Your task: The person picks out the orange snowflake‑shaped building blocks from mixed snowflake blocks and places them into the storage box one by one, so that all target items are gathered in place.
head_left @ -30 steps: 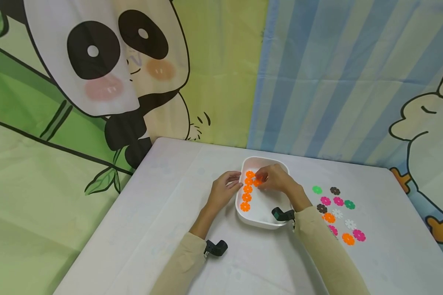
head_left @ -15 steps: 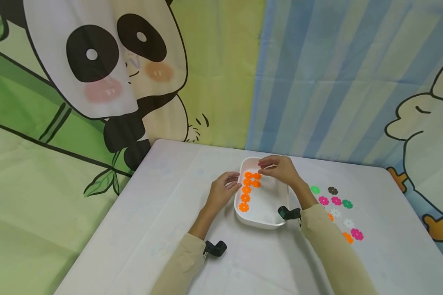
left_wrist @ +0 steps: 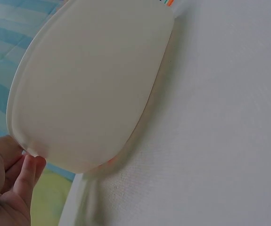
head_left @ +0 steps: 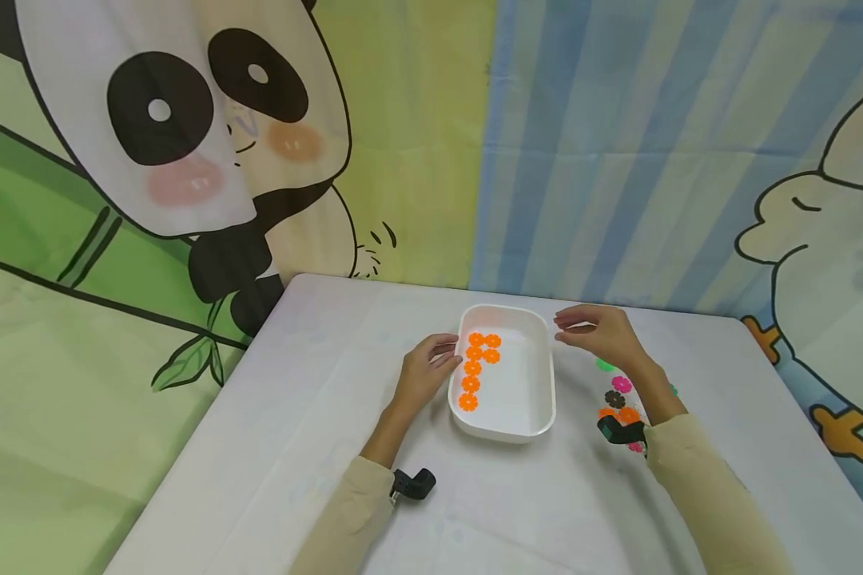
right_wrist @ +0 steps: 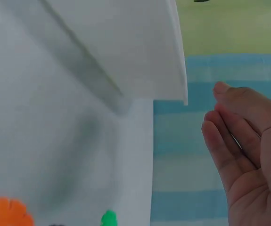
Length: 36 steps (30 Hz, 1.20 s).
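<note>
A white tray (head_left: 518, 383) with rounded corners lies on the table. Inside it, several orange flower-shaped discs (head_left: 472, 368) form a column along the left side, with two more beside its top end. My left hand (head_left: 424, 371) touches the tray's left rim with fingertips and thumb; the left wrist view also shows fingers (left_wrist: 26, 176) against the tray's outer wall. To the right of the tray, my right hand (head_left: 604, 335) is raised with loosely bent fingers and nothing between them. In the right wrist view that hand (right_wrist: 248, 146) appears apart from the tray wall.
Several loose flower-shaped discs lie right of the tray, partly hidden by my right forearm: a pink disc (head_left: 622, 384), a brown disc (head_left: 614, 398) and an orange disc (head_left: 629, 415) among them. A printed curtain (head_left: 417, 144) hangs behind the white table (head_left: 316, 415).
My right hand set an orange disc down in the tray beside the column's top, let go, and moved right, out past the tray's rim. My left hand stayed at the left rim.
</note>
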Each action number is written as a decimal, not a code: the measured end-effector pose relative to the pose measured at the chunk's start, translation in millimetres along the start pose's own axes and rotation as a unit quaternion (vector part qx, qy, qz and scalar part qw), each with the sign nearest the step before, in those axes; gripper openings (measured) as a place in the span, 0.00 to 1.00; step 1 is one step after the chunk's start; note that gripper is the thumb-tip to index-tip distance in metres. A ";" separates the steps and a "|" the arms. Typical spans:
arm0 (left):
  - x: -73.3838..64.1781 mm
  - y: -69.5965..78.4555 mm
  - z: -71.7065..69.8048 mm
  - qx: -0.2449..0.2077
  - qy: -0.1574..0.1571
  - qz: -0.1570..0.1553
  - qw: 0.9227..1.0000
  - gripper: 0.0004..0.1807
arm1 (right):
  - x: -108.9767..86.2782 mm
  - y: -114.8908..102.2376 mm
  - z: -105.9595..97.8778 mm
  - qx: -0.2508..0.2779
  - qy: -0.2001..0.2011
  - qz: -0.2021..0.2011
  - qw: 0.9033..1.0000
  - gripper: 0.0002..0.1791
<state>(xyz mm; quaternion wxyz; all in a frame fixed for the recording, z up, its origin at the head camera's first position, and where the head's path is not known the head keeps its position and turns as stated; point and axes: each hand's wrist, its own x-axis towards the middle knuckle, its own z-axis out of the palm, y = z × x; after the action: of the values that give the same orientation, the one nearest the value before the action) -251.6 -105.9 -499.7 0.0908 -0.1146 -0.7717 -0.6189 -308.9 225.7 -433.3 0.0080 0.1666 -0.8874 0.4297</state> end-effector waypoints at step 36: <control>1.5 -0.4 0.9 -0.027 0.006 -0.013 1.000 0.19 | -122.9 81.8 -44.1 -0.103 -0.059 0.099 0.988 0.23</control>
<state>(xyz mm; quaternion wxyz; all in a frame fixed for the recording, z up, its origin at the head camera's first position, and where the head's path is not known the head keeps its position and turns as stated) -253.2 -105.0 -499.8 0.0840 -0.1033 -0.7554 -0.6415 -223.3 342.0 -487.0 -0.0700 0.1009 -0.9380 0.3242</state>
